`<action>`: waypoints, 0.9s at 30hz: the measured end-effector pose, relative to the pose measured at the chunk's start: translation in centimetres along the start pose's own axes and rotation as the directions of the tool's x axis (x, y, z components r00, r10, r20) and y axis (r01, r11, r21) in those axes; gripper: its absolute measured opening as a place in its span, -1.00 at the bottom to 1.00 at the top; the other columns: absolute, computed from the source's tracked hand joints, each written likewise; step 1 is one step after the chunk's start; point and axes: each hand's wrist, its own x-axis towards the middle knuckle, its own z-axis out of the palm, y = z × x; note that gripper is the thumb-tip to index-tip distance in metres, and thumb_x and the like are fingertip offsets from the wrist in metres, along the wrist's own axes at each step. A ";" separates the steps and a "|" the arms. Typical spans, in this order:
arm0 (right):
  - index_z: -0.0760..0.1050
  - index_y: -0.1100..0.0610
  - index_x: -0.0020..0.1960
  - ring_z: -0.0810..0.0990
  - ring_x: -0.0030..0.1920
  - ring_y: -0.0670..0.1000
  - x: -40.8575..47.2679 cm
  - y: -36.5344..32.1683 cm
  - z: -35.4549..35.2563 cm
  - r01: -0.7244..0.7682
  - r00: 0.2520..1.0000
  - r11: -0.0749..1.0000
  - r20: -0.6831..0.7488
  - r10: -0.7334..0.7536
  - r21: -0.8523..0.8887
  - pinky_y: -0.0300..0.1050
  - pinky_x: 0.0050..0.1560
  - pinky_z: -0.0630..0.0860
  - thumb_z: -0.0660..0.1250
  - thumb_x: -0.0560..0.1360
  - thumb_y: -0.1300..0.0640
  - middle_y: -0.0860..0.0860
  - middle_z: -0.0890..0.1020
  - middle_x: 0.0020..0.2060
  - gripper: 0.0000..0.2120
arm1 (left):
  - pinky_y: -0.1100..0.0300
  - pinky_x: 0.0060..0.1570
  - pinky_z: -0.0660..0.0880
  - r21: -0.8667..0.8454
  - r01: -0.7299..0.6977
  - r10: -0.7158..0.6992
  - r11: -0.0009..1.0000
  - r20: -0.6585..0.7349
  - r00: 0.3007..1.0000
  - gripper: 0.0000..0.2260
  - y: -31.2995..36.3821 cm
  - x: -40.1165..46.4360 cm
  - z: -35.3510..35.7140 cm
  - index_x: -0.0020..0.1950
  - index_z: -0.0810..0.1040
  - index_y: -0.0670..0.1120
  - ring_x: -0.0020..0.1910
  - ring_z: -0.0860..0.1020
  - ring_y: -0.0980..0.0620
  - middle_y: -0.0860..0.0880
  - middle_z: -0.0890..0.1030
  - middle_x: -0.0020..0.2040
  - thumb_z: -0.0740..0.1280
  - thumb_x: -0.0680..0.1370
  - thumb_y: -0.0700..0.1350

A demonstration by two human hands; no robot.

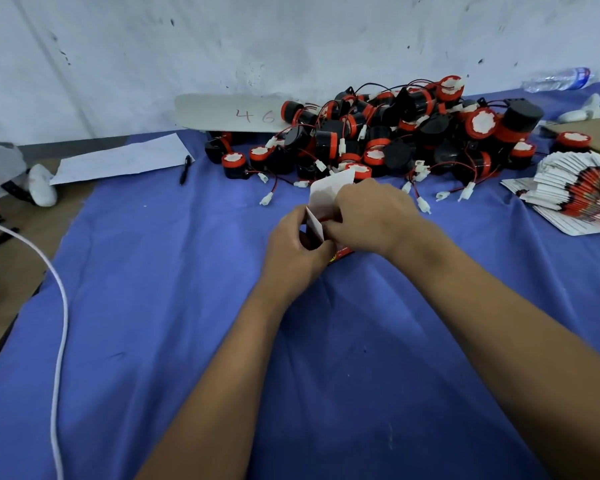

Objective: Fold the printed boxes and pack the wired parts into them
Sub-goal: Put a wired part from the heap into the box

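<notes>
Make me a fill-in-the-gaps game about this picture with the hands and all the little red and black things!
1. Both hands, the left hand and the right hand, hold one small printed ____.
2. The cloth covering the table is coloured ____.
3. The flat boxes wait in a fanned stack to the ____ of the hands.
4. On the white card by the wall, the first handwritten number is ____.

Missing words: box; blue; right; 4
</notes>
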 end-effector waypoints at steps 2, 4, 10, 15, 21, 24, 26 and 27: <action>0.32 0.07 -0.37 0.44 -0.35 0.07 0.0 0.1 -0.4 -0.006 0.999 0.999 0.049 0.005 0.035 -0.17 -0.43 0.19 0.34 0.49 -0.16 0.01 0.42 -0.39 -0.57 | 0.40 -0.25 0.42 0.017 0.037 -0.037 0.999 0.024 0.999 -0.68 -0.1 0.2 0.0 0.07 0.53 0.01 -0.26 0.54 0.22 0.17 0.59 -0.19 0.54 0.39 -0.16; 0.34 0.07 -0.37 0.45 -0.38 0.05 0.2 0.0 -0.7 -0.014 0.997 0.999 0.076 0.011 0.041 -0.17 -0.44 0.23 0.37 0.48 -0.16 0.01 0.45 -0.40 -0.58 | 0.41 -0.23 0.42 0.089 0.070 -0.072 0.994 0.020 0.997 -0.58 -0.3 0.4 0.1 0.14 0.51 0.02 -0.21 0.54 0.23 0.16 0.62 -0.11 0.62 0.39 -0.11; 0.27 0.08 -0.30 0.38 -0.38 0.01 0.8 -1.3 -0.9 -0.066 0.993 0.998 0.099 0.067 -0.013 -0.15 -0.45 0.26 0.46 0.46 -0.10 0.02 0.40 -0.34 -0.57 | 0.29 -0.18 0.47 0.121 0.082 -0.082 0.989 -0.006 0.997 -0.53 -0.6 0.6 0.1 0.17 0.53 -0.06 -0.15 0.56 0.19 0.19 0.60 -0.08 0.66 0.37 -0.09; 0.32 0.11 -0.28 0.31 -0.39 -0.03 0.7 -1.2 -1.0 -0.061 0.997 0.996 0.039 0.064 -0.069 -0.18 -0.45 0.20 0.42 0.44 0.03 0.01 0.37 -0.33 -0.69 | 0.42 -0.29 0.46 0.148 0.045 -0.048 0.988 0.018 0.999 -0.19 -0.4 0.6 -0.2 0.48 0.28 0.11 -0.22 0.58 0.24 0.23 0.57 -0.10 0.66 0.37 -0.07; 0.39 0.11 -0.21 0.42 -0.29 0.04 0.8 -1.0 -1.1 -0.014 0.997 0.993 0.072 0.022 -0.120 -0.14 -0.36 0.28 0.33 0.53 0.03 0.01 0.43 -0.30 -0.77 | 0.03 -0.12 0.57 0.368 -0.170 0.172 0.914 0.029 0.985 -0.24 0.0 -0.1 0.0 0.49 0.18 0.21 0.02 0.58 -0.07 0.00 0.35 0.43 0.53 0.47 -0.17; 0.38 0.15 -0.23 0.42 -0.36 -0.01 1.0 -0.8 -2.0 -0.012 0.979 0.995 0.202 0.032 -0.100 -0.12 -0.38 0.34 0.30 0.56 0.12 0.02 0.45 -0.34 -0.78 | 0.06 -0.30 0.45 0.540 -0.209 0.192 0.815 0.089 0.977 -0.58 0.6 -0.4 0.1 0.32 0.45 0.08 -0.01 0.54 -0.13 -0.04 0.25 0.50 0.45 0.52 -0.18; 0.36 0.15 -0.29 0.43 -0.40 -0.02 1.0 -0.7 -2.8 -0.003 0.960 0.997 0.280 0.026 -0.082 -0.18 -0.44 0.32 0.27 0.56 0.20 0.03 0.47 -0.39 -0.75 | 0.10 -0.31 0.32 0.604 -0.171 0.158 0.779 0.076 0.985 -0.68 1.0 -0.7 0.4 0.23 0.51 0.05 0.06 0.51 -0.16 -0.08 0.23 0.53 0.40 0.53 -0.20; 0.39 0.15 -0.30 0.45 -0.41 -0.03 1.0 -0.6 -3.1 -0.001 0.946 0.997 0.324 0.026 -0.075 -0.19 -0.45 0.33 0.26 0.56 0.24 0.03 0.50 -0.42 -0.75 | 0.09 -0.29 0.30 0.633 -0.153 0.144 0.759 0.067 0.987 -0.70 1.3 -0.8 0.7 0.20 0.53 0.05 0.12 0.49 -0.18 -0.10 0.21 0.55 0.37 0.52 -0.21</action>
